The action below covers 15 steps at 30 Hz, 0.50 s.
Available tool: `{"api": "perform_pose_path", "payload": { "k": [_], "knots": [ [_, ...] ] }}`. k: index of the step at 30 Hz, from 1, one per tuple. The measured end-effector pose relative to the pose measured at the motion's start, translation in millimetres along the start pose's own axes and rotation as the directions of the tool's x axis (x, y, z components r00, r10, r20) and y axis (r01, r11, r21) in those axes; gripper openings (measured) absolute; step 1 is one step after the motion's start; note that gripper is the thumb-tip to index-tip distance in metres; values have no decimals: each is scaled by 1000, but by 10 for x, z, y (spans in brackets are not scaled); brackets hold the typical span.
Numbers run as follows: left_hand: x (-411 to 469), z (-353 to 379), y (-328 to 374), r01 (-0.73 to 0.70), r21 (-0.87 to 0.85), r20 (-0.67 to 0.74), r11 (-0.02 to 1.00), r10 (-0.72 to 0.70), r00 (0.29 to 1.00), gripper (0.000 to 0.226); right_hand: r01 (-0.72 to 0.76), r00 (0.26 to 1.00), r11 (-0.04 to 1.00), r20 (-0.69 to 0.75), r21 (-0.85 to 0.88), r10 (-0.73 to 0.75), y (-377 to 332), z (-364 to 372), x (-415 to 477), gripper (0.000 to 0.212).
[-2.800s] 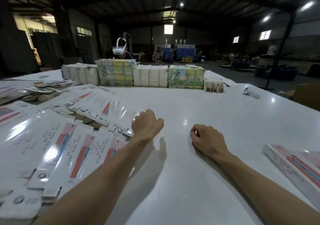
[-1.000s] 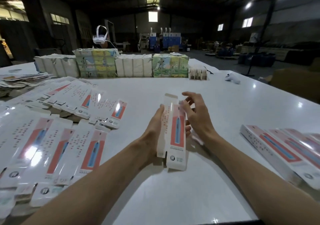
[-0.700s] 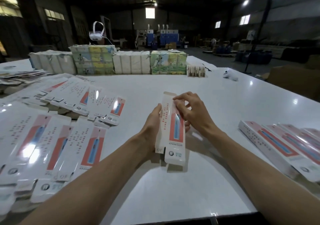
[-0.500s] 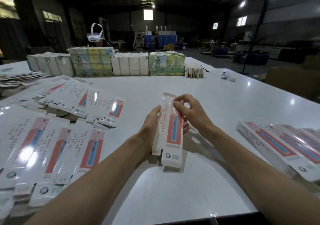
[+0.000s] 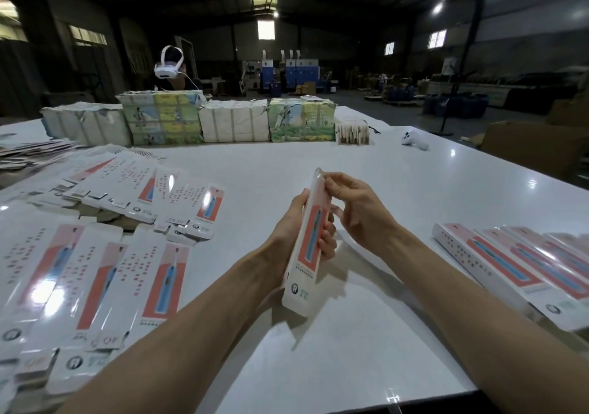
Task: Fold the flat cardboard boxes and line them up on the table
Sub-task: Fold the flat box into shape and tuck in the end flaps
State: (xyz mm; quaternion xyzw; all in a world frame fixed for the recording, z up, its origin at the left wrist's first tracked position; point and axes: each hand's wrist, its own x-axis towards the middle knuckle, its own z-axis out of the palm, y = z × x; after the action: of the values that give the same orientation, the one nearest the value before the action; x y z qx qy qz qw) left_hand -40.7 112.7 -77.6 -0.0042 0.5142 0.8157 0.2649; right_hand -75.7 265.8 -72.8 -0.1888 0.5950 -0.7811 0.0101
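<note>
Gripping the box (image 5: 307,254) mid-length above the tabletop (image 5: 318,165), your left hand (image 5: 288,232) has its grip clamped on it; your right hand (image 5: 357,209) pinches the far flap. It has turned edge-on since before. Left of the grip, one tab among the flat boxes (image 5: 95,270) reads "OF".

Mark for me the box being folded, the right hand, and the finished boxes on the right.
box (image 5: 309,241), head view, its red front panel.
right hand (image 5: 360,213), head view, back of the hand.
finished boxes (image 5: 503,262), head view, red stripe of the leftmost one.
</note>
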Motion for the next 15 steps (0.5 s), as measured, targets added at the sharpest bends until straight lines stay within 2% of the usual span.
{"api": "perform_pose_path", "payload": {
  "k": [1, 3, 6, 10, 13, 15],
  "knots": [
    [1, -39, 3, -10, -30, -11, 999, 10, 1000, 61, 9, 1000, 1000, -29, -11, -10, 32, 11, 11, 22],
    [-7, -115, 37, -56, -65, -47, 996, 53, 997, 59, 2, 998, 999, -61, -43, -5, 97, 39, 19, 37],
    [-47, -188, 77, -138, -96, -49, 986, 133, 990, 52, -49, 999, 993, -21, -104, 48, 192, 84, -5, 53],
    [-40, -250, 72, -211, -12, -23, 977, 210, 977, 47, -26, 1000, 993, -17, -115, 24, 219, 113, -10, 47],
    [-10, -205, -4, -270, 89, -119, 959, 280, 953, 51, -3, 999, 989, -33, -148, -2, 205, 80, -21, 44],
    [28, -171, -62, -301, 174, -224, 937, 336, 915, 41, 7, 1000, 984, -28, -177, -12, 205, 37, -21, 42]
  ]
}}
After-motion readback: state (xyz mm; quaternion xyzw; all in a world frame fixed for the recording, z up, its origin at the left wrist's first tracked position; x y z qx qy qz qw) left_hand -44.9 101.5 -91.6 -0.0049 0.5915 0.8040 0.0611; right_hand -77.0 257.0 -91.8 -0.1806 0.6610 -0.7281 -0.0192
